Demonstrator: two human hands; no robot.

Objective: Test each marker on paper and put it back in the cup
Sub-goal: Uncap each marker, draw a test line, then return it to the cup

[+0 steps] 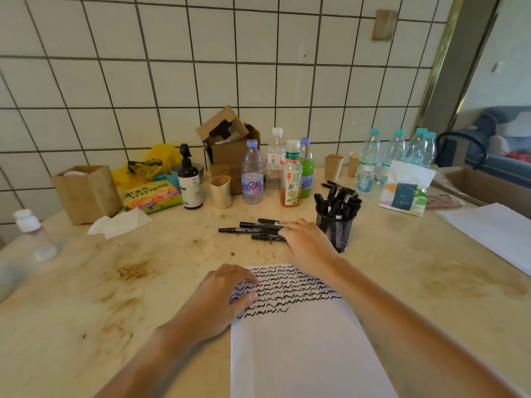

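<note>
A white sheet of paper (298, 349) lies in front of me, its upper part covered with rows of black squiggles. My left hand (221, 294) rests flat on the sheet's left edge. Beyond the sheet several black markers (253, 229) lie loose on the table. My right hand (307, 242) reaches over their right ends, fingers touching them; whether it grips one is hidden. Just right of that hand stands a black mesh cup (334, 229) full of black markers.
Behind the markers stand several drink bottles (253, 173), paper cups (334, 166), a pump bottle (189, 179), a cardboard box (230, 145) and a tissue pack (405, 191). A wooden box (86, 193) stands at the left, another white sheet (494, 231) at the right.
</note>
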